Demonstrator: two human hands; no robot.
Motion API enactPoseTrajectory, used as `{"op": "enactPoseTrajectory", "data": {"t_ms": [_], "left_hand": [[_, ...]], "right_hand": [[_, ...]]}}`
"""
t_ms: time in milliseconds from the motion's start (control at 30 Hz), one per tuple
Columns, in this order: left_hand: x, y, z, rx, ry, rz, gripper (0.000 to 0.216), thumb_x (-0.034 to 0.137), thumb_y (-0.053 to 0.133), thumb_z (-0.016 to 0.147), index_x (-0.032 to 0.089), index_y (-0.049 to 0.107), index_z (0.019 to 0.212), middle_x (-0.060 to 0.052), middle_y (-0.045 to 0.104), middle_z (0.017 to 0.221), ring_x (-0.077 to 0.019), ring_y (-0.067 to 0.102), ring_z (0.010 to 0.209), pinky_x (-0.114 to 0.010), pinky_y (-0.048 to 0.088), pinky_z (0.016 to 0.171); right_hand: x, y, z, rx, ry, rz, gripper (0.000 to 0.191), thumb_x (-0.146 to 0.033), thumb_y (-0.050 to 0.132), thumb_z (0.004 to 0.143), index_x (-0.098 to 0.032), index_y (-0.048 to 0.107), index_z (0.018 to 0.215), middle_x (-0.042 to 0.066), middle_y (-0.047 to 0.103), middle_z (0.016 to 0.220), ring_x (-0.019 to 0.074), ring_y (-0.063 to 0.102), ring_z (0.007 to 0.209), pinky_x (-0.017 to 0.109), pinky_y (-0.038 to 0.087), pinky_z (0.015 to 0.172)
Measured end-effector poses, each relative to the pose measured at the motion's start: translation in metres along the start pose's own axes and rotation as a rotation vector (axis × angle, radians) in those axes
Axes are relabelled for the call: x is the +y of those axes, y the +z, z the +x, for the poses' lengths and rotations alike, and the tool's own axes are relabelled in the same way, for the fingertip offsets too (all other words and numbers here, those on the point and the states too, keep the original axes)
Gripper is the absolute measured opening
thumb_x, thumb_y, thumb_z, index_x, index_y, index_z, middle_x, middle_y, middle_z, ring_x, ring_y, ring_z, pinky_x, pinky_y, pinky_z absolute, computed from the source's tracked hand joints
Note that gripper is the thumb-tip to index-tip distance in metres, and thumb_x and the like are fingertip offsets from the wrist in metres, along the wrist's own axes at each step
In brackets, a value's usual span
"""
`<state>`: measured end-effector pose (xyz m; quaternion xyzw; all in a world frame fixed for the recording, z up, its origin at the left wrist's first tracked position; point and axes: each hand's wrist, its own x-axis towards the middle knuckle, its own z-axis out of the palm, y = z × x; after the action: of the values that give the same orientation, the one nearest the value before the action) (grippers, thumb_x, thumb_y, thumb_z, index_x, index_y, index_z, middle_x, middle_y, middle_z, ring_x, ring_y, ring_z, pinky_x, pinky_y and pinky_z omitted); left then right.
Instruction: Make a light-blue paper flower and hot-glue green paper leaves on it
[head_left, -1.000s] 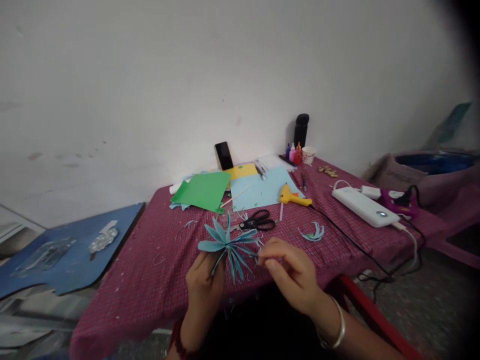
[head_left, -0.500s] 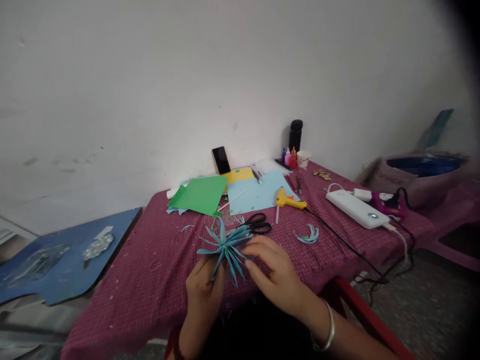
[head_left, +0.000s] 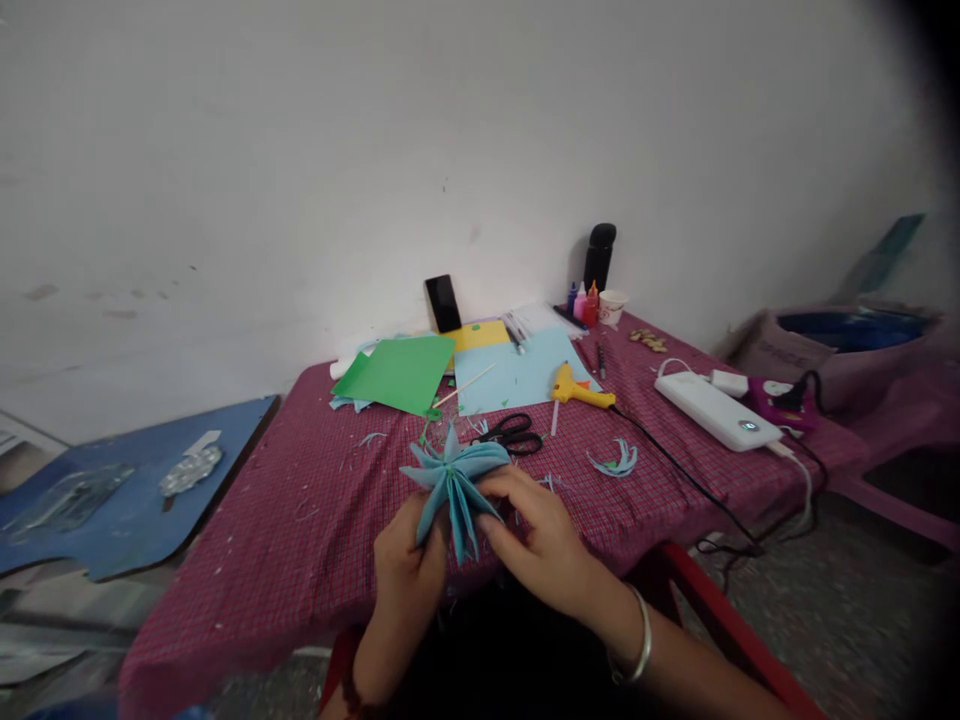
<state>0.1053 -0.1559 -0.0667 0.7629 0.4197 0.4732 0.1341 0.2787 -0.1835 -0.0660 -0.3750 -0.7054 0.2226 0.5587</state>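
A blue paper flower (head_left: 451, 480) with long pointed petals is held above the table's near edge. My left hand (head_left: 409, 565) is closed around it from below on the left; whatever lies inside that grip is hidden. At the right, my right hand (head_left: 536, 535) pinches a petal between thumb and fingers. Black-handled scissors (head_left: 511, 434) lie just behind the flower. Further right is a curled bunch of blue paper strips (head_left: 616, 460). A yellow glue gun (head_left: 581, 388) rests behind, beside a pale glue stick (head_left: 555, 417).
A green sheet (head_left: 397, 372) and a light blue sheet (head_left: 517, 370) lie toward the wall, where a phone (head_left: 442, 303) leans. On the right are a white power bank (head_left: 716, 410), cables, small paint bottles (head_left: 592, 305), a paper cup (head_left: 612, 307) and a black flask (head_left: 599, 258).
The flower has turned in my hands, and its petals now look broader and more open toward me. My right hand has moved slightly left and down. The camera view has shifted slightly.
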Motion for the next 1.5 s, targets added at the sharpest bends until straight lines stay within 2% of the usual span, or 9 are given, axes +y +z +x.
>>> {"op": "enactPoseTrajectory", "data": {"t_ms": [233,333,433,533,667,900,1133,1267,1500], "left_hand": [[-0.005,0.003,-0.003,-0.047,-0.222,-0.225,0.02,0.032,0.052,0.09,0.019,0.068,0.091,-0.001,0.068,0.073,-0.0153,0.063,0.064,-0.025,0.052,0.06],[-0.018,0.003,-0.001,0.26,-0.142,-0.029,0.029,0.037,0.064,0.084,0.019,0.063,0.106,-0.005,0.069,0.092,-0.0188,0.065,0.078,-0.03,0.054,0.069],[-0.026,-0.003,0.001,0.495,0.111,0.221,0.025,0.034,0.075,0.074,0.019,0.064,0.092,-0.004,0.064,0.084,-0.0193,0.061,0.08,-0.033,0.051,0.074],[-0.02,-0.013,0.002,0.294,0.106,0.185,0.011,0.025,0.068,0.082,0.02,0.062,0.073,0.002,0.06,0.066,-0.0133,0.057,0.063,-0.025,0.048,0.063],[-0.003,-0.024,0.004,-0.059,-0.158,-0.296,0.02,0.036,0.055,0.091,0.02,0.065,0.092,-0.002,0.069,0.081,-0.0151,0.065,0.073,-0.023,0.051,0.065],[0.004,-0.028,0.01,-0.24,-0.198,-0.554,0.032,0.042,0.077,0.073,0.02,0.067,0.094,-0.001,0.067,0.086,-0.0168,0.064,0.082,-0.024,0.05,0.076],[0.005,-0.03,0.008,-0.182,-0.172,-0.361,0.015,0.031,0.06,0.089,0.019,0.066,0.083,0.001,0.064,0.074,-0.012,0.059,0.068,-0.02,0.045,0.061],[0.021,-0.032,0.003,-0.064,0.049,-0.082,0.009,0.014,0.059,0.087,0.019,0.065,0.082,0.001,0.064,0.074,-0.0106,0.061,0.069,-0.019,0.046,0.065],[0.037,-0.034,-0.007,-0.044,0.369,0.23,0.016,0.005,0.054,0.089,0.018,0.059,0.081,-0.003,0.064,0.074,-0.0136,0.059,0.069,-0.024,0.046,0.066]], "right_hand": [[0.0,0.011,0.0,0.045,0.01,0.056,0.016,-0.013,0.046,0.093,-0.02,0.06,0.094,0.005,0.063,0.092,0.0179,0.059,0.087,0.031,0.048,0.079],[0.002,0.012,-0.002,0.098,0.04,0.08,0.015,-0.015,0.047,0.093,-0.02,0.06,0.089,0.002,0.062,0.084,0.0159,0.058,0.079,0.028,0.047,0.073],[0.004,0.014,-0.004,0.126,0.04,0.079,0.015,-0.014,0.049,0.093,-0.02,0.06,0.085,0.0,0.061,0.08,0.0143,0.057,0.074,0.026,0.046,0.07],[0.004,0.015,-0.006,0.097,-0.017,0.075,0.016,-0.012,0.048,0.093,-0.02,0.061,0.09,0.002,0.064,0.087,0.0156,0.06,0.083,0.028,0.047,0.076],[0.005,0.015,-0.009,0.059,-0.082,0.037,0.021,-0.007,0.048,0.092,-0.019,0.063,0.1,0.006,0.065,0.097,0.0171,0.062,0.092,0.03,0.05,0.081],[0.005,0.009,-0.011,0.063,-0.158,-0.012,0.027,-0.002,0.05,0.088,-0.019,0.063,0.103,0.008,0.066,0.097,0.0173,0.064,0.091,0.03,0.053,0.08],[0.0,0.004,-0.014,0.057,-0.193,-0.03,0.029,0.0,0.049,0.086,-0.019,0.065,0.102,0.008,0.068,0.096,0.0173,0.066,0.09,0.029,0.055,0.077],[0.001,0.004,-0.017,0.007,-0.238,-0.098,0.032,0.0,0.049,0.085,-0.019,0.065,0.105,0.008,0.068,0.099,0.0176,0.065,0.092,0.03,0.055,0.078],[-0.008,0.008,-0.015,0.056,-0.177,-0.11,0.029,-0.002,0.054,0.081,-0.019,0.062,0.103,0.006,0.066,0.092,0.0172,0.063,0.084,0.029,0.051,0.073]]}}
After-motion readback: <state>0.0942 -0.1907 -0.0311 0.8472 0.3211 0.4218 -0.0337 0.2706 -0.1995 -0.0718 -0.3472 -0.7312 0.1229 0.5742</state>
